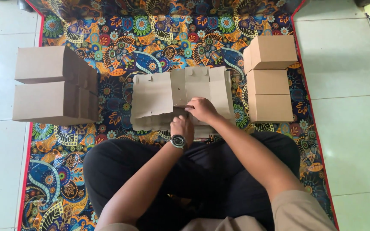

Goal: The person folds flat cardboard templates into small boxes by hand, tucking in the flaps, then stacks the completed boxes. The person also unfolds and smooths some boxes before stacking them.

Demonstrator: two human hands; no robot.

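Observation:
A flat, partly folded brown cardboard box blank lies on the patterned mat in front of my crossed legs. My left hand, with a dark wristwatch on its wrist, presses on the near edge of the blank with curled fingers. Just beyond it, my right hand pinches a flap near the blank's middle. The right part of the blank stands folded up, with tabs along its far edge.
Two stacked assembled cardboard boxes sit at the left edge of the colourful floral mat. Three more closed boxes stand in a row at the right. White floor tiles surround the mat.

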